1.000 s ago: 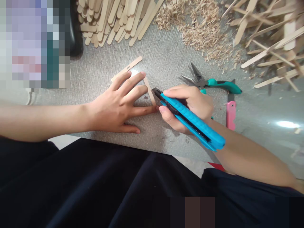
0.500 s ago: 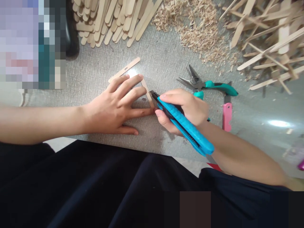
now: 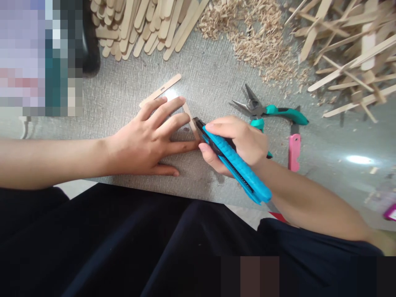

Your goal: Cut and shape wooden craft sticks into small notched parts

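Note:
My left hand [image 3: 154,134] lies spread on the table, fingertips pressing on a wooden craft stick [image 3: 191,117] that slants between the two hands. Part of that stick is hidden under the fingers. My right hand [image 3: 238,140] grips a blue utility knife [image 3: 238,163], its blade end resting against or just over the stick. Beyond the left fingertips lies a second craft stick [image 3: 168,85] with a small rectangular slot cut in it; its lower end is close to the left index finger.
Open pliers [image 3: 255,105] with teal handles and a pink-handled knife [image 3: 294,150] lie right of my right hand. Behind are a stack of craft sticks [image 3: 139,27], wood shavings [image 3: 256,37] and a loose heap of sticks [image 3: 349,62]. The grey table [image 3: 123,90] ends near my lap.
The whole view has shifted slightly left. The knife's handle end has swung a little left with my right hand, while my left hand holds its place on the stick.

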{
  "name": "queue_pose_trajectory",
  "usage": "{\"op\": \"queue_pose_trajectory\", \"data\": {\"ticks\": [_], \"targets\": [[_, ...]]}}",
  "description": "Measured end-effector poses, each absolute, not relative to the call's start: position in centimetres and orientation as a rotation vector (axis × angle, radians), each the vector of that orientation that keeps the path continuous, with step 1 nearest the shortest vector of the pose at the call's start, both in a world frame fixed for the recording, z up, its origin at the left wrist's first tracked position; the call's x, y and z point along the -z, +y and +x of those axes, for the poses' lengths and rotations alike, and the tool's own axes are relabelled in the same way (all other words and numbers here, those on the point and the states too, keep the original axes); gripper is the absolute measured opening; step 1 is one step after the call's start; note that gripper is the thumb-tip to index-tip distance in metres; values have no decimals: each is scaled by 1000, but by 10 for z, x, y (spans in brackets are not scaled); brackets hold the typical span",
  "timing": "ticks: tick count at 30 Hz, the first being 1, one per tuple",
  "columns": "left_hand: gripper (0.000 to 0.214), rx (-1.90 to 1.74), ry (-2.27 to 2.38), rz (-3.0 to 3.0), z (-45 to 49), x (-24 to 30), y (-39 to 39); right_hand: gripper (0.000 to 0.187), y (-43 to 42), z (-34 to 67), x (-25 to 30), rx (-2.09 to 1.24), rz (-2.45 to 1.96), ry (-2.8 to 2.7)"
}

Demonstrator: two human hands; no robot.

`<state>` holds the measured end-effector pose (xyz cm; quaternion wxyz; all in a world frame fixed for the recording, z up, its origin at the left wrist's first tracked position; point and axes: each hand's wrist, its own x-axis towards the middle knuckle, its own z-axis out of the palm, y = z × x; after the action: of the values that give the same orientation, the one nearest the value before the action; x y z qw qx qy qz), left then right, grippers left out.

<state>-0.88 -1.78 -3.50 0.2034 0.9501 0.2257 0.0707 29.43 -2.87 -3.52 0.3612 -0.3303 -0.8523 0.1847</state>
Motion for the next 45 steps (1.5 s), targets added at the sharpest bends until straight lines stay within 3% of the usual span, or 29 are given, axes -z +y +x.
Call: {"op": "queue_pose_trajectory", "data": {"ticks": [17,33,45], "targets": [[84,-243,640,2655,-7,40,-21,24,-30,293,36,-414,-880,-2224],[79,-222,638,2709,-9,34,-20,34,-32,292,36,-259,-867,-2305],[77,-249,621,2761,-10,33,-19,25,-31,289,38,-234,-848,-2236]]}}
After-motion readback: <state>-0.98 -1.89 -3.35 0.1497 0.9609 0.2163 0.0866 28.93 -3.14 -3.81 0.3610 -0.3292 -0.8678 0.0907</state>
